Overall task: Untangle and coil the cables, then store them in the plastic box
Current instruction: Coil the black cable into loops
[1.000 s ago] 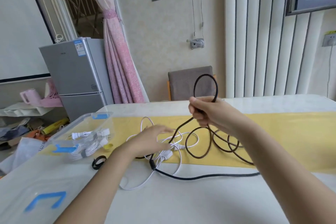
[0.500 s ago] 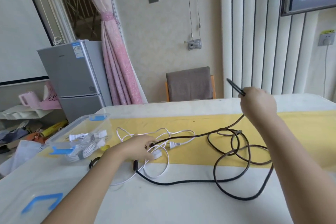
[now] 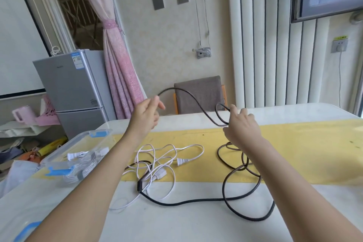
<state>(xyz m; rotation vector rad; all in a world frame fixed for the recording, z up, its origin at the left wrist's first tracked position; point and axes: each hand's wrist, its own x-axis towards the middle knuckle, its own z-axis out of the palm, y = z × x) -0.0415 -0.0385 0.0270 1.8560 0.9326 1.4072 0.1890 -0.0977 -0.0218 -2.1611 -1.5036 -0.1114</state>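
A long black cable (image 3: 198,201) loops over the table and rises into the air. My left hand (image 3: 146,117) pinches it high above the table. My right hand (image 3: 240,127) holds the same cable a little lower, where it forms a small loop; an arc of cable spans the two hands. A loose white cable (image 3: 167,155) with a plug lies tangled on the yellow runner (image 3: 306,149), crossing the black cable's plug end. The clear plastic box (image 3: 78,153) with blue clips stands at the left and holds a coiled white cable.
The box lid (image 3: 25,230) with a blue clip lies at the near left table corner. A brown chair (image 3: 198,94) stands behind the table. A grey fridge (image 3: 72,88) and floor clutter sit beyond the left edge.
My left hand left the white cable on the table and rose to pinch the black cable. My right hand came back toward the middle, and the black cable now arcs between both hands.
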